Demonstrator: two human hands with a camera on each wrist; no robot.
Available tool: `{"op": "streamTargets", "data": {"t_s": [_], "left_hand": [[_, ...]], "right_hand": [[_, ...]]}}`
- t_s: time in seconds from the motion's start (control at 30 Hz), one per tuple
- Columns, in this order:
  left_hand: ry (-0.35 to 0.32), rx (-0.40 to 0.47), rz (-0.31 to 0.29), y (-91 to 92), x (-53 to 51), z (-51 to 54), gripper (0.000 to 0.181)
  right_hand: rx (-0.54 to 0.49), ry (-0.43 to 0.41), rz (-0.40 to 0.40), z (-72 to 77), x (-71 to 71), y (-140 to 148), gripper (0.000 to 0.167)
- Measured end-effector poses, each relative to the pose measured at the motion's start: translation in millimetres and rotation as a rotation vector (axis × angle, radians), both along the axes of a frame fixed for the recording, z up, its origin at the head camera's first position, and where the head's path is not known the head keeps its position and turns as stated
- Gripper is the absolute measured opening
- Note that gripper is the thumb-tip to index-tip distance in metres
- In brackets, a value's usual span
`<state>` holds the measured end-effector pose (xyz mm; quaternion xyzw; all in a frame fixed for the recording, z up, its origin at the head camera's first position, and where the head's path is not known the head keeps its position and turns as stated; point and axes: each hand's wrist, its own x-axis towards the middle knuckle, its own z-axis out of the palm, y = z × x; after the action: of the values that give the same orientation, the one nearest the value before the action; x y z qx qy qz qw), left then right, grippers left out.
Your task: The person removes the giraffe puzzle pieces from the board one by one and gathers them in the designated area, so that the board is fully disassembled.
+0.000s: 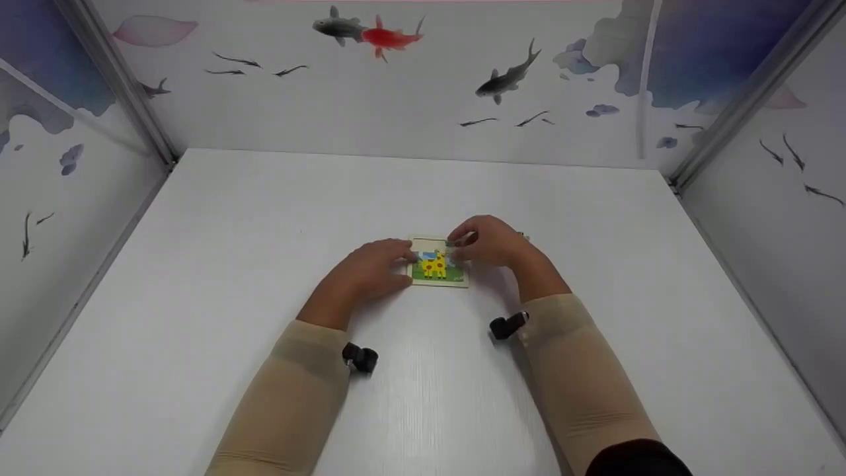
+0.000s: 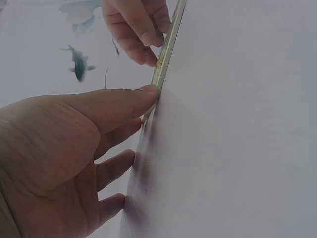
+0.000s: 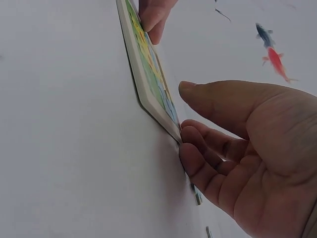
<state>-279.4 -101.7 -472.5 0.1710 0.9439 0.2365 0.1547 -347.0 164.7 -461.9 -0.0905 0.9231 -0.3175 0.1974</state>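
A small picture board point(image 1: 434, 285) with a yellow giraffe on green and blue lies flat on the table. My left hand point(image 1: 377, 268) touches its left edge, thumb at the near corner; in the left wrist view the left hand point(image 2: 59, 148) has thumb and forefinger apart along that edge. My right hand point(image 1: 492, 244) is over the far right corner, beside a small dark bit point(image 1: 450, 243). In the right wrist view the right hand point(image 3: 257, 148) has its thumb raised apart from bent fingertips at the board's edge point(image 3: 153, 106). Whether anything lies under those fingertips is hidden.
Small pieces point(image 1: 523, 236) show just behind my right hand; the right wrist view has one piece point(image 3: 198, 197) below the fingers and another point(image 3: 208, 232) lower. White panels point(image 1: 410, 99) with painted fish stand around the white table point(image 1: 423, 396).
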Motion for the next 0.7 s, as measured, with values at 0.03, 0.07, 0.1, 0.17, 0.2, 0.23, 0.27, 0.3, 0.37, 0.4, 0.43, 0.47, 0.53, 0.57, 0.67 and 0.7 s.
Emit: {"op": "streamTargets", "data": {"t_s": [0.03,0.07,0.1,0.17,0.2,0.23,0.27,0.3,0.37,0.4,0.43,0.47,0.53,0.57,0.67,0.7], "left_hand": [[-0.001,0.001,-0.001,0.1,-0.1,0.5,0.047],[0.000,-0.001,-0.004,0.3,-0.4,0.7,0.047],[-0.002,-0.004,-0.004,0.3,-0.7,1.0,0.047],[-0.003,-0.008,-0.003,0.5,-1.0,1.2,0.047],[-0.003,-0.010,-0.003,0.6,-1.2,1.0,0.047],[-0.003,-0.011,-0.002,0.7,-1.3,0.8,0.047],[-0.003,-0.012,-0.002,0.7,-1.4,0.6,0.047],[-0.003,-0.009,0.000,0.8,-1.5,0.4,0.047],[-0.002,-0.008,0.001,0.8,-1.4,0.0,0.048],[-0.002,-0.007,0.003,0.7,-1.3,-0.1,0.048],[-0.002,-0.006,0.004,0.7,-1.1,-0.1,0.048],[-0.001,-0.004,0.003,0.8,-1.1,-0.1,0.048],[-0.003,-0.001,0.005,0.8,-0.8,0.2,0.048],[-0.005,0.000,0.006,0.8,-0.6,0.4,0.048],[-0.008,0.003,0.009,0.9,-0.4,0.5,0.048],[-0.009,0.003,0.011,0.8,-0.4,0.3,0.048]], "right_hand": [[0.005,0.005,0.013,-0.4,0.3,-0.2,0.031],[0.011,0.010,0.023,-0.8,0.4,-0.6,0.030],[0.017,0.012,0.028,-0.8,0.6,-1.2,0.029],[0.033,0.014,0.039,-0.4,0.8,-2.7,0.027],[0.042,0.013,0.046,-0.1,0.8,-3.5,0.026],[0.050,0.013,0.052,0.3,0.9,-4.2,0.025],[0.060,0.014,0.057,0.7,1.0,-5.1,0.023],[0.067,0.014,0.062,0.9,1.0,-5.9,0.023],[0.079,0.018,0.071,1.4,1.2,-7.3,0.021],[0.083,0.020,0.077,1.7,1.4,-7.9,0.021],[0.086,0.023,0.080,1.8,1.6,-8.4,0.021],[0.089,0.024,0.085,2.1,1.8,-8.9,0.020],[0.093,0.026,0.086,2.7,2.3,-9.7,0.020],[0.094,0.027,0.085,2.8,2.6,-10.0,0.020],[0.093,0.022,0.076,4.2,3.4,-10.7,0.019],[0.095,0.023,0.073,4.1,3.5,-10.9,0.019]]}}
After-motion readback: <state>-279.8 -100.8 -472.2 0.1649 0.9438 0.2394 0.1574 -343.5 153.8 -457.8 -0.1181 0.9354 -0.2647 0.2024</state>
